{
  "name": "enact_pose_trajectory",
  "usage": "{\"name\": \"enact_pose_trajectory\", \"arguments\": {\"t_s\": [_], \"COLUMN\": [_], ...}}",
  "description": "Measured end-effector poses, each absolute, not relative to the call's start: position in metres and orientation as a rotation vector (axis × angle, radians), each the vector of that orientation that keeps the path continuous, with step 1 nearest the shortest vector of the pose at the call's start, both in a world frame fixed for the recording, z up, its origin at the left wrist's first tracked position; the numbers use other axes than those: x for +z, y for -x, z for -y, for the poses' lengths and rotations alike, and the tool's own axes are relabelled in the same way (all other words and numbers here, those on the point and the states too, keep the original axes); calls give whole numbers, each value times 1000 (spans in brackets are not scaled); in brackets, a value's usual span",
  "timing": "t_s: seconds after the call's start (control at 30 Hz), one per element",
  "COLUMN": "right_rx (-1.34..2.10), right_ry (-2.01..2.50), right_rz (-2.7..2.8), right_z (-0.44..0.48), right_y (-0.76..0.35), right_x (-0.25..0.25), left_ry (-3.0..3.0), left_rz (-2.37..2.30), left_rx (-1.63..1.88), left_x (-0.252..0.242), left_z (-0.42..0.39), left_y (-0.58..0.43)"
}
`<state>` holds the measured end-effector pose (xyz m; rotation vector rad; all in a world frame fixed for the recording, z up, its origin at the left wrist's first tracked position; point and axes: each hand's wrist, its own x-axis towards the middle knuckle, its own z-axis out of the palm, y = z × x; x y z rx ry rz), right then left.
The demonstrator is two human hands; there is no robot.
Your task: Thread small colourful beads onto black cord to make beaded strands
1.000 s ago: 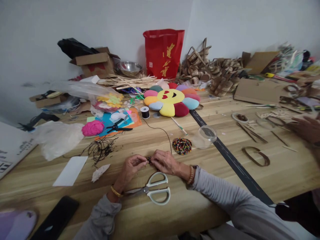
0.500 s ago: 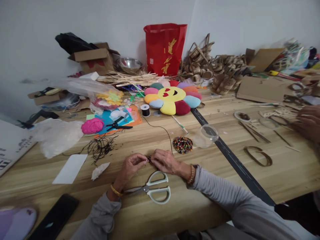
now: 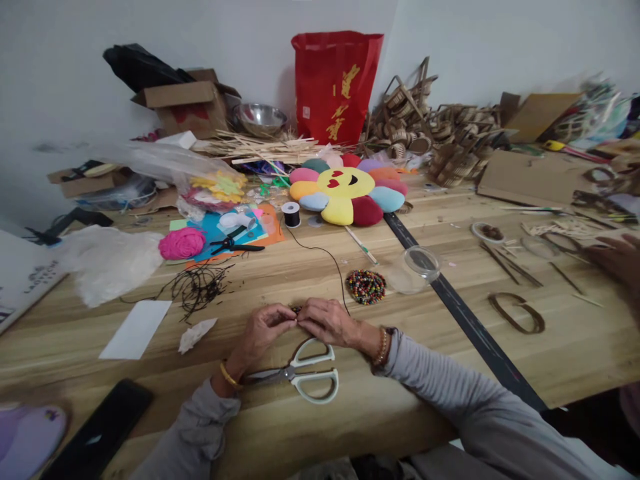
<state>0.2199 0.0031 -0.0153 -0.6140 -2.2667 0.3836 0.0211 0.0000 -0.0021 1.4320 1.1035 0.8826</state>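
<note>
My left hand (image 3: 261,331) and my right hand (image 3: 331,323) meet fingertip to fingertip above the table, both closed in a pinch. Between them shows a bit of a small dark beaded strand (image 3: 297,309); the fingers cover most of it. A thin black cord (image 3: 327,252) runs from a spool of black cord (image 3: 291,215) down to behind my right hand. Just below the hands lie scissors with pale handles (image 3: 314,386), blades slightly under my left wrist. A coiled heap of multicoloured beads (image 3: 366,287) rests to the right of my right hand.
A clear round plastic container (image 3: 421,261) stands beyond the beads. Left are tangled black cord (image 3: 200,291), white paper (image 3: 136,329), pliers (image 3: 235,245), pink yarn (image 3: 182,244) and a phone (image 3: 97,430). Behind lies a flower cushion (image 3: 349,191). Another person's hand (image 3: 617,257) is at far right.
The view has shifted slightly. My fingertips have drawn closer together, so less of the beaded strand shows between them. The other person's hand at far right has moved.
</note>
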Motion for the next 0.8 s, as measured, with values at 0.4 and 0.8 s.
{"name": "enact_pose_trajectory", "arguments": {"t_s": [0.4,0.8], "right_rx": [460,703], "right_ry": [602,745], "right_rz": [2243,2014], "right_z": [-2,-5], "right_y": [-221,-223], "right_x": [-10,-6], "left_ry": [-1467,-1408], "left_rz": [-1025,-987], "left_rx": [843,961], "left_x": [9,6], "left_z": [-1,-2], "left_y": [-20,-12]}}
